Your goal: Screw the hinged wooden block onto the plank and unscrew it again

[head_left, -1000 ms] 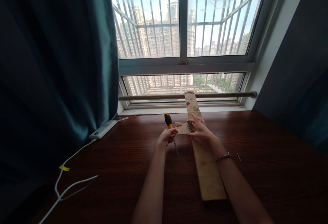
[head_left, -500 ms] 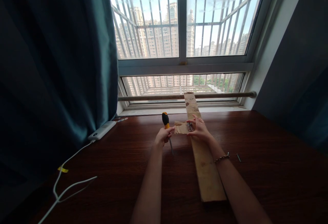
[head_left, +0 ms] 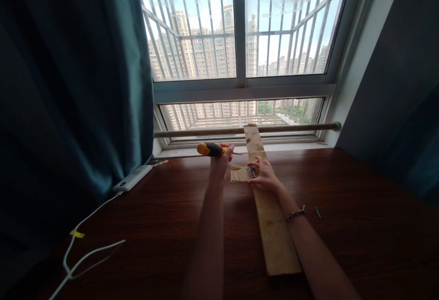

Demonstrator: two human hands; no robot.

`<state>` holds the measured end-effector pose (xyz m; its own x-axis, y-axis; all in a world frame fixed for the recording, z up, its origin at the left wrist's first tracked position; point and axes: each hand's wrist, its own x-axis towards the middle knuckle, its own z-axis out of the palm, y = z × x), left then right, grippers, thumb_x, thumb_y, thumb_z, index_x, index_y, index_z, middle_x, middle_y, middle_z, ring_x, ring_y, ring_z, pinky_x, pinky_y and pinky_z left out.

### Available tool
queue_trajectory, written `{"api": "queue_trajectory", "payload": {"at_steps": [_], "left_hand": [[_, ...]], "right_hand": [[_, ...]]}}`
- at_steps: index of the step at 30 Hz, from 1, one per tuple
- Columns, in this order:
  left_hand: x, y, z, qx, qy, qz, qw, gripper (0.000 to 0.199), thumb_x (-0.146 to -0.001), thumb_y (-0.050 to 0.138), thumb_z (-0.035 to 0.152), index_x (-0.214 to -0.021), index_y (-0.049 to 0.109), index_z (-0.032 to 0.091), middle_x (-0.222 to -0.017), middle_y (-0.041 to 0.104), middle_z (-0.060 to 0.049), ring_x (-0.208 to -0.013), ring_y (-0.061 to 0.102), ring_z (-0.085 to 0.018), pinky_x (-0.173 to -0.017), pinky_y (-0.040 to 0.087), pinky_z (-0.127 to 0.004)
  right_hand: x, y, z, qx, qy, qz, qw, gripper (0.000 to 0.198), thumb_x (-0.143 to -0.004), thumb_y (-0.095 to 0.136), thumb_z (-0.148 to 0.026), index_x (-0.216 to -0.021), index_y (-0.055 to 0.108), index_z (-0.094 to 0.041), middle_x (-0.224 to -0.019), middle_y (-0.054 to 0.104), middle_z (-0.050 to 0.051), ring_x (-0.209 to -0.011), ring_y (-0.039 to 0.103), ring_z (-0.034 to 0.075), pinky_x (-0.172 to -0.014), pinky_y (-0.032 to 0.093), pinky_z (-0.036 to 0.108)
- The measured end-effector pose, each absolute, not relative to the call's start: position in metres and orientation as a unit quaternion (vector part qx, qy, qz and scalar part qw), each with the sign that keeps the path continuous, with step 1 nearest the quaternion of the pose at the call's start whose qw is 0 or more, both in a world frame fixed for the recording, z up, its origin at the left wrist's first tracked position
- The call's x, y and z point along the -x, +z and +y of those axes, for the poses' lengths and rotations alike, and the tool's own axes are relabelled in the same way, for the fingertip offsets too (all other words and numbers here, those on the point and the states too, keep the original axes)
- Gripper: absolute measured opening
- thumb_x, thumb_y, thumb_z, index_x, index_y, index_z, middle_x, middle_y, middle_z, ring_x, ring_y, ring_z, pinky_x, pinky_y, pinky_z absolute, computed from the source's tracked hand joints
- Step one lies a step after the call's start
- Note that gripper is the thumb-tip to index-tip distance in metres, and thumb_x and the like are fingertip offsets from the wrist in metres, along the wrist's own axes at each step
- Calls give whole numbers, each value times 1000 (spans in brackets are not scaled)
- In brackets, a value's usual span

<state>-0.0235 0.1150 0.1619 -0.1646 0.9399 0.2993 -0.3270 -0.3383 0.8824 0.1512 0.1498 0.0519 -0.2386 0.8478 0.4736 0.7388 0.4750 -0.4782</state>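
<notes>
My left hand (head_left: 221,165) is closed around the black-and-yellow handle of a screwdriver (head_left: 213,149). The tool lies nearly level, its thin shaft pointing right towards the long wooden board (head_left: 276,231). My right hand (head_left: 266,175) rests over that board, thumb and fingers closed about a small metal hinge (head_left: 252,171). The hinge sits where a short wooden piece (head_left: 239,174) meets the board's left side. Fingers partly cover the hinge, so any screws in it cannot be made out.
Two small screws or nails (head_left: 318,212) lie right of my right forearm on the brown tabletop (head_left: 164,245). A white power strip (head_left: 133,178) with a white cable (head_left: 82,217) lies by the blue curtain (head_left: 113,85). The board's far end reaches the rail (head_left: 295,128) under the window.
My left hand has moved up and turned the screwdriver from shaft-down to nearly level, with its tip now pointing right. My right hand stays at the hinge. The view has shifted slightly.
</notes>
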Motion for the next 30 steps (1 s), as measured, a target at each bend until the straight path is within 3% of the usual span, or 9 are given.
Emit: {"api": "queue_trajectory", "payload": {"at_steps": [5,9,30], "left_hand": [[12,146,120,-441,668,345,490,29,-65,67,31,-66,42,17,-54,43,6,-43,35,-2,-43,28,-15],[15,146,121,-440,643,319,539,30,-65,64,29,-63,37,17,-52,42,6,-40,32,-2,-40,23,-16],[17,136,129,-460,619,370,518,27,-61,64,26,-64,38,18,-50,43,6,-42,35,-3,-41,24,-16]], "right_hand": [[-151,50,151,507,77,-784,350,80,-46,76,-52,-115,52,-22,-131,43,8,-117,41,27,-101,22,43],[-150,51,152,514,77,-778,352,90,-42,78,-52,-119,47,-18,-127,47,10,-116,41,27,-102,22,42],[-150,54,149,513,76,-786,337,80,-46,77,-51,-116,52,-22,-128,44,8,-116,39,28,-100,23,43]]}}
